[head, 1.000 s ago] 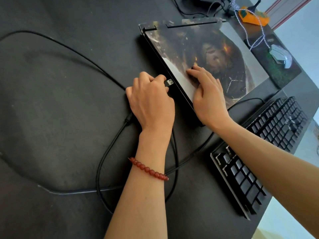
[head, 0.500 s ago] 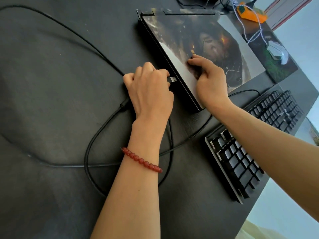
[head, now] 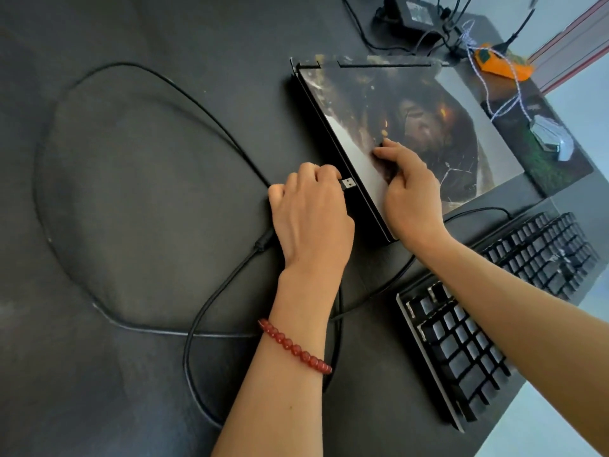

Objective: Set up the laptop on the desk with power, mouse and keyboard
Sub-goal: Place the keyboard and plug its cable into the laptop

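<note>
Head cam: my left hand (head: 309, 216) pinching USB plug (head: 447, 184), metal tip just beside laptop (head: 412, 127) left edge, not in. Plug small, rigid, grab by housing; cable (head: 211, 298) floppy. Right hand (head: 410, 192) flat on closed lid, bracing; slick, heavyish. Keyboard (head: 487, 311) near right.

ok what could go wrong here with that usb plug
The left hand holds the usb plug at the closed laptop's side edge, where no port shows, so it may scrape or jam. The black cable loops under that wrist and could snag.
</note>
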Available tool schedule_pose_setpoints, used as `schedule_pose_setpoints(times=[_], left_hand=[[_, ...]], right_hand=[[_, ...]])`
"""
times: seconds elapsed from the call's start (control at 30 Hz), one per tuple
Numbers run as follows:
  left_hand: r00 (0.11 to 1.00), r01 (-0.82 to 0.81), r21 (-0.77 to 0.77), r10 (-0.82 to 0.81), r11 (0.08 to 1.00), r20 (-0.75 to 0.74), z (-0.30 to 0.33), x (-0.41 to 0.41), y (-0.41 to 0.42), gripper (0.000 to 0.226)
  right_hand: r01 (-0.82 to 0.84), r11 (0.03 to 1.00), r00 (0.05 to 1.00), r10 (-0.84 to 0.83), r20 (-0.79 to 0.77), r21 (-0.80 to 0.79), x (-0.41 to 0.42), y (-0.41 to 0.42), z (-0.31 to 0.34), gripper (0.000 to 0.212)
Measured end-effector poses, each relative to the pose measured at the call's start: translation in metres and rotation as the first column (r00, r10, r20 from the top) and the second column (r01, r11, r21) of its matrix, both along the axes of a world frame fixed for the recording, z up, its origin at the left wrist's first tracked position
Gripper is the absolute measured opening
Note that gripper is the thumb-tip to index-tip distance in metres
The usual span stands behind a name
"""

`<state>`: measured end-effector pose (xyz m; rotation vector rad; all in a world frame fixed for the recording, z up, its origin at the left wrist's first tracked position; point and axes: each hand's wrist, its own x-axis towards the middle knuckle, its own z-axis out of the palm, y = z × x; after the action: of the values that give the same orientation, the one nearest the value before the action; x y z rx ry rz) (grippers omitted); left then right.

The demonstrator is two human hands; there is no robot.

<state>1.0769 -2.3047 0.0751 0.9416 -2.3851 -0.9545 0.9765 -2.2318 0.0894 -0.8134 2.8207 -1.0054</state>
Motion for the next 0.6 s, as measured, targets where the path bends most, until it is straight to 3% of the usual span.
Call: schedule_pose_setpoints(times=[0.27,0.6], left_hand=[[0.998,0.053,0.197,-0.044,0.979,-0.050,0.010,-0.013,-0.016,0.027],[0.988,0.125,0.148,-0.110,0.981,-0.105,0.010,0.002,-0.004,0.026]], right_hand=[[0.014,1.000,0.991,-0.011,-0.130,0.019,-0.001,-0.007,-0.001,0.041],[0.004,0.998,0.978,0.009,-0.208,0.065,0.002,-0.009,-0.004,0.034]])
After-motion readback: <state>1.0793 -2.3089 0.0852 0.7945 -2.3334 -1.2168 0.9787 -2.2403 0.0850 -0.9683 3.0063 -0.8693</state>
